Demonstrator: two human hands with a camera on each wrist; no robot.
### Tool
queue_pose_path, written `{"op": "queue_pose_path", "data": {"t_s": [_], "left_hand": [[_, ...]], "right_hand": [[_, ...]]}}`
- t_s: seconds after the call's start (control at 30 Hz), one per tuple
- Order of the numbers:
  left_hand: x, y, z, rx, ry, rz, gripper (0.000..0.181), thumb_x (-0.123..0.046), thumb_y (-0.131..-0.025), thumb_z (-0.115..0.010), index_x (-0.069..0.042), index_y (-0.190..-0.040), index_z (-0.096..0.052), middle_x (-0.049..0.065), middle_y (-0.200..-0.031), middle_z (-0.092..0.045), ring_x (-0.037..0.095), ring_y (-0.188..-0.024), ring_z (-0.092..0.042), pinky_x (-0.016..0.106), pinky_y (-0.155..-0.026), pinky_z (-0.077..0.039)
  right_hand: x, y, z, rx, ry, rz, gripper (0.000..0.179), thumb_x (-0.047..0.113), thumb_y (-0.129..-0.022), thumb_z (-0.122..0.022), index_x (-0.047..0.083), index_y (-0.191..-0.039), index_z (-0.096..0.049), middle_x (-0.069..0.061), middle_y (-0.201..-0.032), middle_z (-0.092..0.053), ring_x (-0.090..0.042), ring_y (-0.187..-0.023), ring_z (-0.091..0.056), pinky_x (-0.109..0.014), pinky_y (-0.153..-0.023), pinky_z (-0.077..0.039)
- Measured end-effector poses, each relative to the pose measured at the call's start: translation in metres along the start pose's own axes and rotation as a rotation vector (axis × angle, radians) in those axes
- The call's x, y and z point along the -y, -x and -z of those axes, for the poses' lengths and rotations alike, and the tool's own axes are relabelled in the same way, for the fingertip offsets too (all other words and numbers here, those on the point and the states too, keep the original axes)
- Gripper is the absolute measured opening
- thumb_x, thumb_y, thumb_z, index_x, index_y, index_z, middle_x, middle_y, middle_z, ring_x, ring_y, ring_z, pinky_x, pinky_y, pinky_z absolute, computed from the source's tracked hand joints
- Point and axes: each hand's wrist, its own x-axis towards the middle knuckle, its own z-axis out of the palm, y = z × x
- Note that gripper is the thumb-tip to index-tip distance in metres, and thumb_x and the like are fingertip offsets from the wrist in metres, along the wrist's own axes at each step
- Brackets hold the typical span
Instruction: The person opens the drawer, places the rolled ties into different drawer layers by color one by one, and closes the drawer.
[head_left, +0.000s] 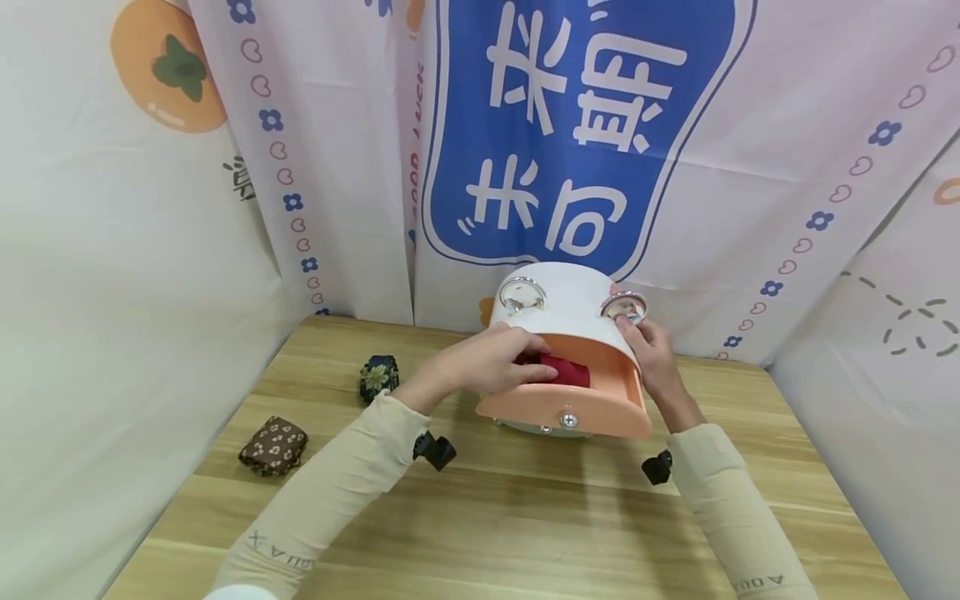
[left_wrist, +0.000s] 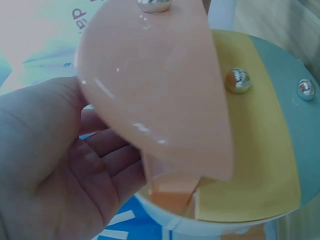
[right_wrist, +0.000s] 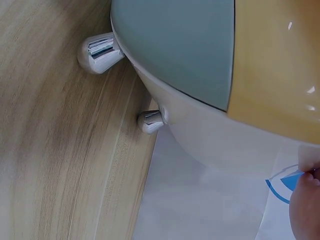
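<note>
A small white drawer box [head_left: 566, 296] with two chrome rings on top stands at the back of the table. Its peach top drawer [head_left: 525, 406] is pulled out. Inside lies a folded red cloth [head_left: 572, 372], pinched at its left end by my left hand [head_left: 495, 360], which reaches in over the drawer's left side. The hand partly hides the cloth. My right hand [head_left: 656, 360] grips the box's right side, thumb by the right chrome ring [head_left: 624, 306]. The left wrist view shows the yellow drawer [left_wrist: 250, 150] and the green drawer [left_wrist: 295, 110] pushed in.
On the table's left lie a folded dark floral cloth [head_left: 378, 377] and a folded brown floral cloth [head_left: 273, 447]. A printed curtain [head_left: 360, 167] hangs right behind the box. Chrome feet [right_wrist: 100, 52] hold the box off the wooden table [head_left: 510, 533].
</note>
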Motion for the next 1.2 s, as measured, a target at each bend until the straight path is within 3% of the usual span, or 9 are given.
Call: {"op": "queue_pose_path", "data": {"t_s": [0.17,0.37,0.47,0.53,0.77,0.9,1.0,1.2], "left_hand": [[-0.005,0.010,0.012,-0.056,-0.062,0.033,0.023,-0.038,-0.094,-0.060,-0.018,-0.101,-0.069,-0.002,-0.077,-0.063,0.010,-0.067,-0.052,0.022,-0.060,-0.040],[-0.022,0.031,0.026,-0.221,-0.151,0.155,0.021,-0.037,-0.092,-0.063,-0.020,-0.087,-0.074,-0.008,-0.068,-0.064,0.007,-0.060,-0.054,0.021,-0.055,-0.040],[-0.031,0.042,0.028,-0.263,-0.153,0.148,0.027,-0.038,-0.093,-0.061,-0.022,-0.072,-0.070,-0.009,-0.053,-0.054,0.009,-0.049,-0.047,0.023,-0.048,-0.032],[-0.038,0.048,0.025,-0.267,-0.145,0.128,0.028,-0.038,-0.092,-0.062,-0.023,-0.070,-0.070,-0.011,-0.050,-0.051,0.007,-0.046,-0.046,0.022,-0.046,-0.032],[-0.058,0.057,0.004,-0.199,-0.139,0.086,0.025,-0.041,-0.090,-0.063,-0.023,-0.075,-0.071,-0.016,-0.063,-0.063,-0.003,-0.057,-0.055,0.017,-0.056,-0.047],[-0.061,0.055,-0.016,-0.177,-0.147,0.059,0.020,-0.040,-0.088,-0.066,-0.024,-0.077,-0.072,-0.017,-0.069,-0.067,-0.007,-0.061,-0.056,0.012,-0.058,-0.046],[-0.060,0.051,-0.033,-0.210,-0.156,0.042,0.016,-0.037,-0.088,-0.067,-0.025,-0.077,-0.073,-0.018,-0.068,-0.066,-0.009,-0.061,-0.054,0.010,-0.056,-0.044],[-0.055,0.041,-0.063,-0.352,-0.158,0.053,0.018,-0.034,-0.087,-0.067,-0.024,-0.072,-0.072,-0.020,-0.063,-0.063,-0.010,-0.056,-0.049,0.010,-0.053,-0.041]], "right_hand": [[-0.006,-0.003,0.000,-0.002,-0.009,-0.018,0.017,0.022,-0.099,-0.052,0.015,-0.095,-0.067,0.009,-0.075,-0.068,-0.004,-0.064,-0.064,-0.022,-0.059,-0.055],[0.011,0.002,-0.004,0.020,-0.018,0.004,0.016,0.019,-0.099,-0.052,0.017,-0.095,-0.067,0.010,-0.076,-0.068,-0.002,-0.065,-0.064,-0.021,-0.060,-0.055],[0.015,0.003,-0.006,0.029,-0.028,0.020,0.016,0.020,-0.099,-0.052,0.018,-0.096,-0.068,0.011,-0.078,-0.067,-0.002,-0.066,-0.064,-0.020,-0.060,-0.055],[0.015,0.002,-0.006,0.030,-0.034,0.019,0.017,0.020,-0.099,-0.052,0.019,-0.098,-0.069,0.011,-0.081,-0.068,-0.002,-0.067,-0.064,-0.021,-0.061,-0.055],[0.015,0.001,-0.005,0.033,-0.011,0.017,0.016,0.020,-0.099,-0.052,0.018,-0.096,-0.067,0.011,-0.078,-0.067,-0.001,-0.066,-0.063,-0.020,-0.060,-0.055],[0.008,-0.001,0.000,0.025,-0.005,0.004,0.016,0.019,-0.099,-0.051,0.018,-0.096,-0.067,0.010,-0.077,-0.068,-0.002,-0.066,-0.063,-0.021,-0.061,-0.055],[0.000,-0.003,0.003,0.010,0.000,-0.017,0.016,0.020,-0.099,-0.051,0.018,-0.097,-0.067,0.010,-0.078,-0.068,-0.003,-0.066,-0.063,-0.021,-0.061,-0.055],[-0.003,0.000,0.004,0.012,0.007,-0.008,0.016,0.020,-0.099,-0.052,0.017,-0.096,-0.067,0.010,-0.078,-0.067,-0.003,-0.066,-0.063,-0.021,-0.060,-0.054]]}}
